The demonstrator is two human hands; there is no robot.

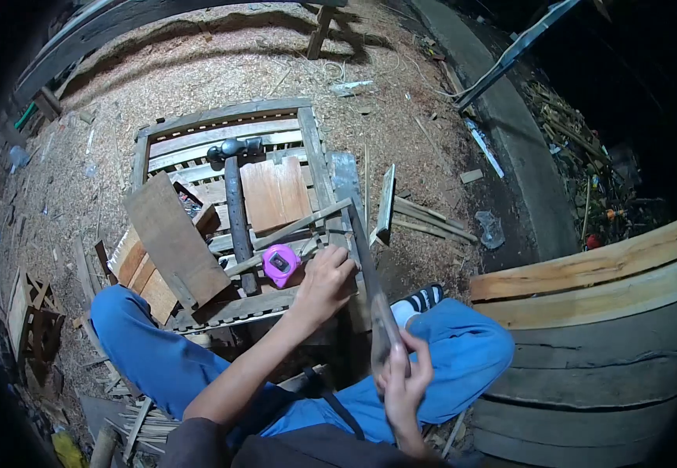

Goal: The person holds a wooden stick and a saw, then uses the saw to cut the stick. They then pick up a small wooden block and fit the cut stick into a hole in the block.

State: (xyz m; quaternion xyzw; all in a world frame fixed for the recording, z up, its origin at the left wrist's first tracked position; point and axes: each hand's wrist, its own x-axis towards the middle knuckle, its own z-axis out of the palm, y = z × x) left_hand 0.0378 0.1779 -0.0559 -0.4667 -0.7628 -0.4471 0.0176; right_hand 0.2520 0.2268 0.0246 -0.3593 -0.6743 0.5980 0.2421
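My right hand [405, 378] is wrapped around the near end of a long handsaw [373, 288], whose dark, narrow blade points away from me. Curled into a loose fist, my left hand [324, 282] presses down at the edge of a slatted wooden bench, closed on what looks like a thin wooden strip [287, 232]; its fingertips are partly hidden. Just left of that hand lies a pink tape measure [280, 265]. Behind it a hammer [234, 187] rests with its head away from me, beside a light square board [276, 195].
The slatted bench [221, 107] stands between my knees, with a brown plank [174, 242] slanting across its left side. Thick wooden planks [588, 312] lie to the right. Wood shavings and offcuts [432, 218] cover the ground. A concrete curb [502, 140] runs along the far right.
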